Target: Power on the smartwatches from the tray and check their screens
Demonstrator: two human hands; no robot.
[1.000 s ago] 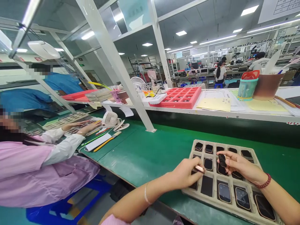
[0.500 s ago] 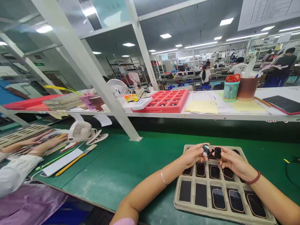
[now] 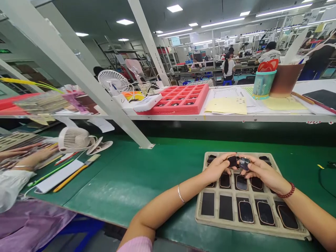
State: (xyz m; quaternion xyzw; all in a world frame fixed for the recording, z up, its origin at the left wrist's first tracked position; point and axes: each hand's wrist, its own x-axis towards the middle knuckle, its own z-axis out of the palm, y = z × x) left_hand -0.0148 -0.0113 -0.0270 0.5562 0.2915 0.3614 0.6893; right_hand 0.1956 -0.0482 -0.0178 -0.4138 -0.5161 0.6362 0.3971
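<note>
Over the back of a beige compartment tray (image 3: 223,224), my left hand (image 3: 219,166) is closed on a dark smartwatch case (image 3: 232,161). My right hand (image 3: 258,170) pinches a second smartwatch case (image 3: 244,163), its glossy face catching light. The two cases are held close side by side. Below them, several watch cases with gold-coloured rims, such as the front watch case (image 3: 246,211), lie in the tray's pockets. Two front-left pockets show only dark pads, one being the pad (image 3: 226,208). My hands hide part of the back row.
A shelf (image 3: 183,118) crosses behind, bearing a red foam tray (image 3: 202,101), papers and cups. A slanted white post (image 3: 123,120) meets the green bench (image 3: 131,175). A small fan (image 3: 75,140) and brushes lie left, near a co-worker's hand (image 3: 39,155).
The view has shifted, so the shelf sits higher in the picture. Both watch cases have turned: the left one now looks dark, while the right one shows a reflective face.
</note>
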